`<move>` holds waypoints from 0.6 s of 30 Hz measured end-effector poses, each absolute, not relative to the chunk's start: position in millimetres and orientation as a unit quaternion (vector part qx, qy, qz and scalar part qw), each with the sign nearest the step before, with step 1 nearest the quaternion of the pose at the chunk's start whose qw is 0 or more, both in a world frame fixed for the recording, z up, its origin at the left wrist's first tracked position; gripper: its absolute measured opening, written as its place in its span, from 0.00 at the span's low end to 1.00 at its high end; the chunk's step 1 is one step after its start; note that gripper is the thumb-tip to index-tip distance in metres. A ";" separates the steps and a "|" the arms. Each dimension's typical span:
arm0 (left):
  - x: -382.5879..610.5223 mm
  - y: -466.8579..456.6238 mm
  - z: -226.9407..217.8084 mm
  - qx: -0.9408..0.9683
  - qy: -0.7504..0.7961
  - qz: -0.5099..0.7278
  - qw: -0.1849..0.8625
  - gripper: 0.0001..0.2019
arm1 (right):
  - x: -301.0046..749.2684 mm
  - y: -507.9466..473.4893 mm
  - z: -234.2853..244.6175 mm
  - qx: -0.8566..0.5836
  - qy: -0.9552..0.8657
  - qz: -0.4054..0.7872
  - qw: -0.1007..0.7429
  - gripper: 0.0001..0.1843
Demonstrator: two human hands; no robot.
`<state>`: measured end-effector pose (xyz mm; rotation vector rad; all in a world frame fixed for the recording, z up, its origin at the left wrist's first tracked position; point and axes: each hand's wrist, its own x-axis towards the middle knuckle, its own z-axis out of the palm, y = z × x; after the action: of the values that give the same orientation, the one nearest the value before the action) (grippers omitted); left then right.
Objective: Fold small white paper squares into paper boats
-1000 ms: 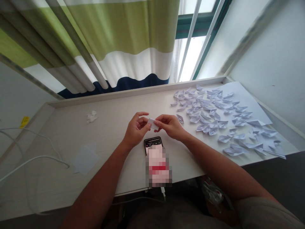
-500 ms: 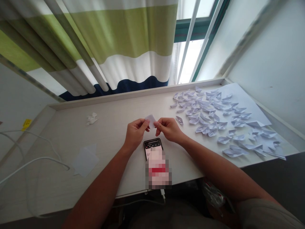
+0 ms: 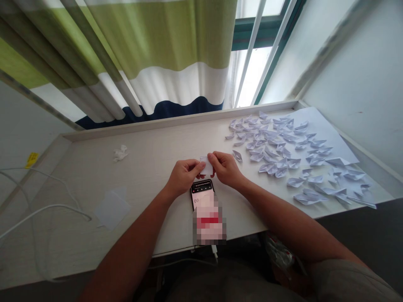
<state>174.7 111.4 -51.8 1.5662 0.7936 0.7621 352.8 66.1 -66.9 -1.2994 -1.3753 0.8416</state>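
A small folded piece of white paper point(image 3: 206, 167) is held up between my two hands over the middle of the desk. My left hand point(image 3: 185, 174) pinches its left side, thumb on the near face. At the upper right edge, the thumb and fingers of my right hand point(image 3: 226, 167) grip the same paper. Just below my hands lies a phone point(image 3: 201, 195) with its screen lit and partly blurred out. To the right spreads a large group of folded paper boats point(image 3: 270, 153), one boat point(image 3: 237, 156) lying closest to my right hand.
Loose square paper sheets point(image 3: 112, 209) lie on the left of the desk point(image 3: 151, 147), near white cables point(image 3: 56, 207). Behind them is a crumpled tissue point(image 3: 120, 153). A large white sheet point(image 3: 327, 130) lies under some boats. Curtains point(image 3: 176, 42) hang behind the raised back edge.
The folded paper has turned from a tilted position to nearly square-on and moved slightly right. My right hand has shifted its grip up to the paper's upper right corner.
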 end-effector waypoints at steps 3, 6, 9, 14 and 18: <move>175.1 112.4 -52.3 0.665 0.348 0.360 0.554 0.18 | 350.8 66.5 -68.2 -0.524 -0.553 0.404 0.507 0.36; 174.4 114.2 -51.7 0.657 0.367 0.403 0.521 0.18 | 349.8 65.7 -67.4 -0.510 -0.591 0.406 0.476 0.37; 174.8 114.5 -51.8 0.635 0.370 0.413 0.537 0.16 | 347.4 63.4 -66.9 -0.518 -0.609 0.379 0.466 0.35; 177.3 115.0 -57.9 0.591 0.376 0.415 0.580 0.14 | 347.1 63.3 -70.6 -0.546 -0.610 0.372 0.438 0.32; 176.1 118.8 -62.0 0.588 0.389 0.446 0.551 0.13 | 352.6 65.4 -72.4 -0.527 -0.674 0.195 0.478 0.20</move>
<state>176.1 118.8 -62.0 1.3916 0.9192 1.0548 352.6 65.4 -72.4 -1.2877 -1.6467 0.4758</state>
